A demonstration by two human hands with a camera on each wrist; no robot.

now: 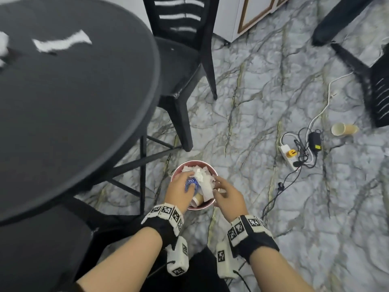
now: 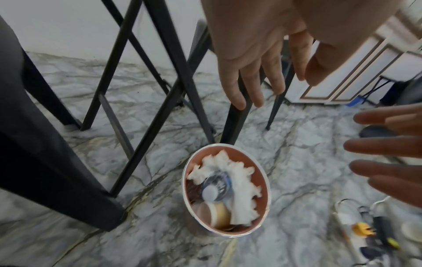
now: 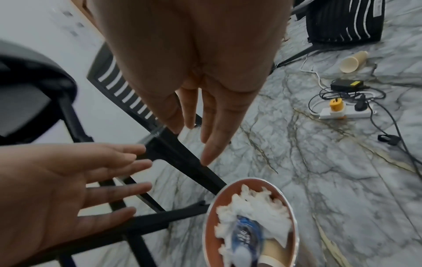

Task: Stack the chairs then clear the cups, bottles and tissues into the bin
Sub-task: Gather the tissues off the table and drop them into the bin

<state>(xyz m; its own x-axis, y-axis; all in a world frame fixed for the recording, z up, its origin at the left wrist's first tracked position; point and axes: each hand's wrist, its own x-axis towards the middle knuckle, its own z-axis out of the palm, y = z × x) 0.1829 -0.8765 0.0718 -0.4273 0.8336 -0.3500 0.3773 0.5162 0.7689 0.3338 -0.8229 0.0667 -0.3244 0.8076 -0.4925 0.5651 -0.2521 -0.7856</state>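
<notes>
A round pink bin (image 1: 190,163) stands on the marble floor by the table's legs. It holds white tissues (image 1: 205,180), a clear bottle with a blue label (image 1: 192,183) and a paper cup (image 1: 199,199). My left hand (image 1: 182,187) and right hand (image 1: 223,189) hover just over the bin. The wrist views show the left hand's fingers (image 2: 255,86) and the right hand's fingers (image 3: 212,126) straight and spread, holding nothing. Another paper cup (image 1: 344,129) lies on its side on the floor at the right. A white tissue (image 1: 63,42) lies on the black round table (image 1: 84,123).
A black slatted chair (image 1: 181,60) stands against the table, just beyond the bin. More black chair parts (image 1: 379,91) are at the far right. A white power strip (image 1: 289,154) with tangled cables lies on the floor to the right. A white cabinet (image 1: 242,15) is behind.
</notes>
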